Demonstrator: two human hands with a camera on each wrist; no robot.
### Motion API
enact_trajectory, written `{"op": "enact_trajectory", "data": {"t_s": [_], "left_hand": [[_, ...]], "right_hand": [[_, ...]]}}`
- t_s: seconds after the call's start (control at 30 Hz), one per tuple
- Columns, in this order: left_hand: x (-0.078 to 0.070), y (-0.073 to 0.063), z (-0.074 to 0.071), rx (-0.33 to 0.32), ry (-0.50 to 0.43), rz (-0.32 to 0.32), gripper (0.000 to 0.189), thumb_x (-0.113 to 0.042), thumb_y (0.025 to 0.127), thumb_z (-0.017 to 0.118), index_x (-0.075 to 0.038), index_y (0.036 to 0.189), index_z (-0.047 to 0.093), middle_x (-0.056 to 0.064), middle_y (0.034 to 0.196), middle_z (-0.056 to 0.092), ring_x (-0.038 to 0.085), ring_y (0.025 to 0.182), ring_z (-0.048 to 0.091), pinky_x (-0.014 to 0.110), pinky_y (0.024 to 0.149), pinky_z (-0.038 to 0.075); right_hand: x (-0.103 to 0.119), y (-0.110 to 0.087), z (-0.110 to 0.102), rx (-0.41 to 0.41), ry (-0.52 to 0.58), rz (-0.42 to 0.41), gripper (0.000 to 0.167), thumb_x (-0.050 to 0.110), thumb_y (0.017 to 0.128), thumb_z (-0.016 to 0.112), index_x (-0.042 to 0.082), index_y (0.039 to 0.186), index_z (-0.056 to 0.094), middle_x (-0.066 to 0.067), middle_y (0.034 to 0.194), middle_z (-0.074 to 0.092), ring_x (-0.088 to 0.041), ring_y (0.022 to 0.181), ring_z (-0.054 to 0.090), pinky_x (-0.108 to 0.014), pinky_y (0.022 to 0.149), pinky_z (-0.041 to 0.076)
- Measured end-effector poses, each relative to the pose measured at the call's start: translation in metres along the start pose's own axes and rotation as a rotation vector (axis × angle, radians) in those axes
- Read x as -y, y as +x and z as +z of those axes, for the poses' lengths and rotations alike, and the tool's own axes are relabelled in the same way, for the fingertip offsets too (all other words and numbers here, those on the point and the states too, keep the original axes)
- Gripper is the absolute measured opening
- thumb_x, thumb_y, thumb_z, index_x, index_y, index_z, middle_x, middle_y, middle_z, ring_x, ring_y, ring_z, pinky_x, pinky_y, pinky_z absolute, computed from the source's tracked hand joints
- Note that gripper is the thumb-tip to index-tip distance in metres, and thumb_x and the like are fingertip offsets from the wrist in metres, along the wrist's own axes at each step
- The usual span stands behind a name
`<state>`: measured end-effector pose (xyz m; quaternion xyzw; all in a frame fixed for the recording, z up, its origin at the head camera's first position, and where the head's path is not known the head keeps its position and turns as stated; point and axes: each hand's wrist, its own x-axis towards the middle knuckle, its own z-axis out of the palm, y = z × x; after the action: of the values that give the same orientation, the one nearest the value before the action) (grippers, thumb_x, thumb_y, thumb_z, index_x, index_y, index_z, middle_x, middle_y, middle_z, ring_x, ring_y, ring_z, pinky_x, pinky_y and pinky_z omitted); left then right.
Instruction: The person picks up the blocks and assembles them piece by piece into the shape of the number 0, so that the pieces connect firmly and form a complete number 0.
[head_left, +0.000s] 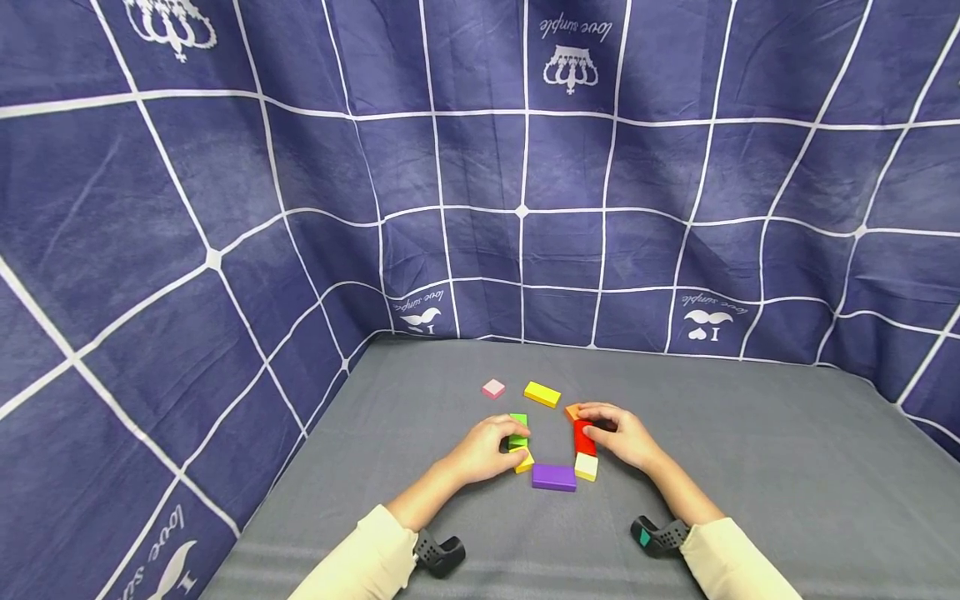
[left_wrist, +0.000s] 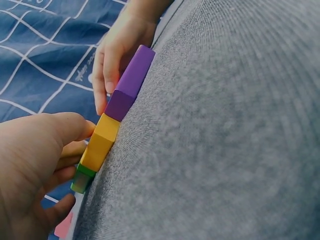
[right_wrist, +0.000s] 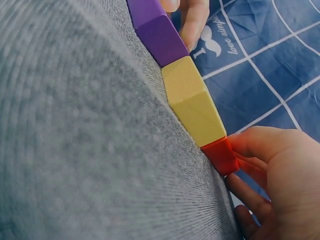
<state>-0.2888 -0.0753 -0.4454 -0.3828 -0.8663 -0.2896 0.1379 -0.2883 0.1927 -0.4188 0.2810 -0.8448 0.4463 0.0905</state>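
Note:
Small coloured blocks form a rough ring on the grey tabletop. My left hand (head_left: 491, 450) curls around its left side, thumb at the small yellow block (left_wrist: 102, 142) and fingertips over the green block (head_left: 519, 419). On the opposite side my right hand (head_left: 621, 435) has its thumb against the red block (head_left: 585, 442) and its forefinger at the orange block (head_left: 572, 412). A purple block (head_left: 553, 477) lies at the near side between the hands. Next to the red one sits a cream block (right_wrist: 195, 102). The fingers partly hide the green and orange blocks.
A longer yellow block (head_left: 542, 394) lies at the far side of the ring, and a pink block (head_left: 492, 388) lies apart, to its left. Blue checked cloth (head_left: 480, 167) hangs behind and left of the grey table (head_left: 750, 450). Dark bands (head_left: 441, 554) circle both wrists.

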Motion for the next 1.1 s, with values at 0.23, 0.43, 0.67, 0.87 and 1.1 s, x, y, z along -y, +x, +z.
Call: {"op": "enact_trajectory", "data": {"t_s": [0.23,0.43,0.67,0.87,1.1], "left_hand": [[-0.006,0.005,-0.005,0.037,0.002,-0.027,0.025,-0.013,0.083,0.07,-0.001,0.105,0.07,0.008,0.106,0.067,0.024,0.104,0.061,0.033,0.095,0.046],[-0.006,0.012,-0.011,0.084,-0.004,-0.064,0.024,-0.016,0.084,0.071,-0.003,0.103,0.071,0.008,0.107,0.066,0.022,0.102,0.061,0.031,0.092,0.047],[0.013,0.026,-0.022,0.002,-0.062,-0.074,0.022,-0.013,0.085,0.07,-0.001,0.103,0.071,0.007,0.102,0.069,0.023,0.101,0.064,0.036,0.091,0.048],[0.04,0.034,-0.027,-0.077,-0.066,-0.17,0.022,-0.009,0.084,0.069,0.001,0.103,0.07,0.01,0.099,0.067,0.026,0.094,0.064,0.038,0.086,0.049],[0.06,0.041,-0.023,-0.133,0.016,-0.241,0.028,-0.006,0.079,0.07,0.002,0.105,0.069,0.013,0.104,0.067,0.028,0.098,0.064,0.039,0.088,0.048]], "right_hand": [[-0.002,0.001,-0.001,-0.011,0.001,0.001,0.023,-0.007,0.086,0.065,-0.013,0.107,0.066,-0.029,0.118,0.062,-0.047,0.111,0.056,-0.046,0.09,0.049],[-0.003,0.0,0.0,-0.017,-0.003,0.035,0.024,-0.006,0.085,0.065,-0.012,0.108,0.067,-0.028,0.119,0.062,-0.046,0.111,0.057,-0.047,0.09,0.049],[-0.003,-0.001,0.002,-0.027,0.007,0.047,0.024,-0.007,0.085,0.066,-0.012,0.109,0.067,-0.028,0.119,0.062,-0.046,0.111,0.057,-0.046,0.091,0.048],[-0.002,-0.001,0.001,-0.023,0.001,0.054,0.024,-0.006,0.085,0.065,-0.011,0.109,0.067,-0.028,0.119,0.061,-0.046,0.111,0.057,-0.046,0.091,0.048],[-0.001,-0.001,0.001,-0.027,0.004,0.049,0.023,-0.007,0.085,0.065,-0.012,0.107,0.067,-0.028,0.118,0.062,-0.046,0.11,0.057,-0.044,0.09,0.049]]}}
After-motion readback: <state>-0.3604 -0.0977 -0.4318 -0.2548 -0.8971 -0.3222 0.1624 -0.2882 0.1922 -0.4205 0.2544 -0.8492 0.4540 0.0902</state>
